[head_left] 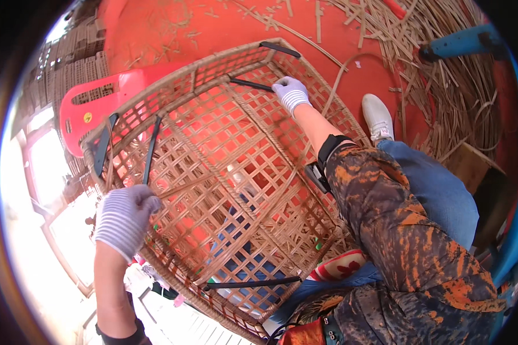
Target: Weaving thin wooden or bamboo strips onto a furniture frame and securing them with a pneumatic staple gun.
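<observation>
A large woven basket (204, 144) of brown cane strips, with an open lattice, lies tilted across my lap. My left hand (126, 218), in a white glove with purple stripes, is closed at the basket's left rim; what its fingers hold is hidden. A thin cane strip runs close to its fingertips. My right hand (292, 93), in a matching glove, reaches inside the far side of the basket. Its fingers pinch the end of a black strip (250, 84). More black strips sit at the corners, one at the left (152, 148) and one at the near side (253, 284).
A red plastic stool (92, 109) stands beyond the basket at the left. Loose cane strips (466, 86) pile up at the far right on the red floor (351, 75). A blue metal tube (460, 45) juts in at the right. My shoe (377, 117) rests beside the basket.
</observation>
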Available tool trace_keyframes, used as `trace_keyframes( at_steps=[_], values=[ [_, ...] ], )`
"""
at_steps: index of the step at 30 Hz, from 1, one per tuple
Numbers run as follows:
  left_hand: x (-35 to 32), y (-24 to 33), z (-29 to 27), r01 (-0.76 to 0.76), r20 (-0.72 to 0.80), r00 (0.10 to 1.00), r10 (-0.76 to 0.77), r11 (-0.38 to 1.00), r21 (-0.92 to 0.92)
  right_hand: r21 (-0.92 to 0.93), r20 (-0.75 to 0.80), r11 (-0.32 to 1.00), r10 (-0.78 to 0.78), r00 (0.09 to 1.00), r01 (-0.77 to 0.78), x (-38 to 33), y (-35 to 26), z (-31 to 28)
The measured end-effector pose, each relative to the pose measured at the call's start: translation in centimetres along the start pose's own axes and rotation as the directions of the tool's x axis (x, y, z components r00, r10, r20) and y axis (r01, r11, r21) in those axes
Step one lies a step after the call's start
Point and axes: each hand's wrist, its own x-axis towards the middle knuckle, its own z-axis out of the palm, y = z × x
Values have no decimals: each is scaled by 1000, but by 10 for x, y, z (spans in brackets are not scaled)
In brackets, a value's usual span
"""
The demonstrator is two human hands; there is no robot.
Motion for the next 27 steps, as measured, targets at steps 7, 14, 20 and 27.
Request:
trace_keyframes(
  at_steps=[7, 14, 20, 27],
  values=[
    [-51, -22, -23, -256, -318, 878, 359, 911, 322, 102, 93, 916, -397, 913, 388, -27, -77, 2],
    [-66, -84, 16, -78, -568, 821, -59, 974, -215, -168, -190, 896, -438, 879, 411, 3, -96, -90],
    [-39, -97, 59, -146, -772, 575, -272, 894, -424, -419, -53, 882, -260, 964, 215, 14, -28, -77],
    [-10, -99, 79, -367, -619, 567, -544, 506, -781, -353, 208, 929, 198, 958, -115, 5, 80, 17]
  ],
)
